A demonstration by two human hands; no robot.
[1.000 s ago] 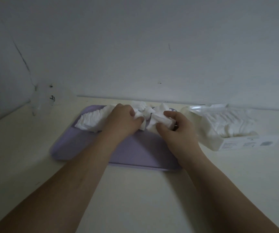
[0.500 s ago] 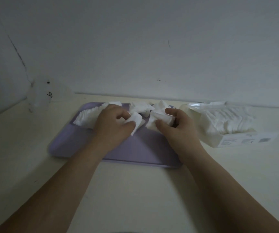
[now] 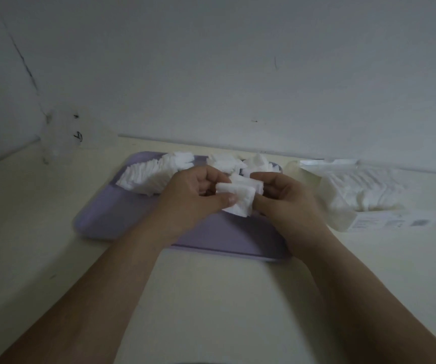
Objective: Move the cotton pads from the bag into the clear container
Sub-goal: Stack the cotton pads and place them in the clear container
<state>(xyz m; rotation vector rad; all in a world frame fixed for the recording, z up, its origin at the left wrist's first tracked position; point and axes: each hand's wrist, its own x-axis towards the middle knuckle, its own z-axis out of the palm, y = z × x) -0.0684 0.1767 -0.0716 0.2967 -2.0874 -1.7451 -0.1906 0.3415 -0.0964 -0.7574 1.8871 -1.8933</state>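
Gripping one stack of cotton pads, left hand and right hand curl fingers round it above one purple tray.

The cotton pads are seen as plain white. The tray is coloured a flat pale lilac. The tabletop is shown in unpatterned cream. The package at the right edge is rendered milky and see-through, its label white with small grey print. The pale grey wall is crossed by a thin dark line above the far left corner, where a clear object is marked in black.
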